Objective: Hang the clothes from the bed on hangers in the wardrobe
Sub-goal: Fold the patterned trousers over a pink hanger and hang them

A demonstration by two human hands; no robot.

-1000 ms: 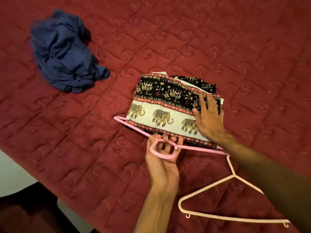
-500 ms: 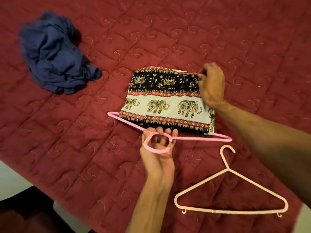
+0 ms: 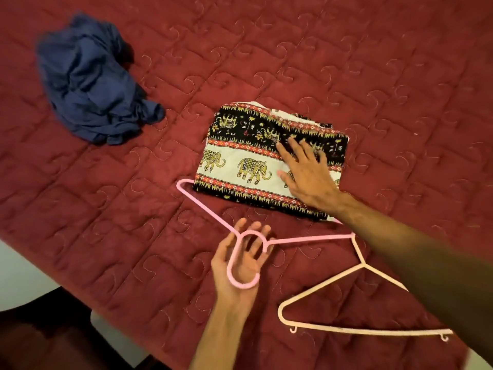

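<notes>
The folded elephant-print cloth sits mid-bed, and my right grip lies flat and open on its right half. My left grip is palm-up with loose fingers, and the pink hanger just has its hook resting across it, not clenched. The fabric looks thin, floppy and light, so I'd guess it slips off a smooth bar. I'd pinch it along the folded edge. The blue garment is bunched well off to the left, and the cream hanger is near me.
</notes>
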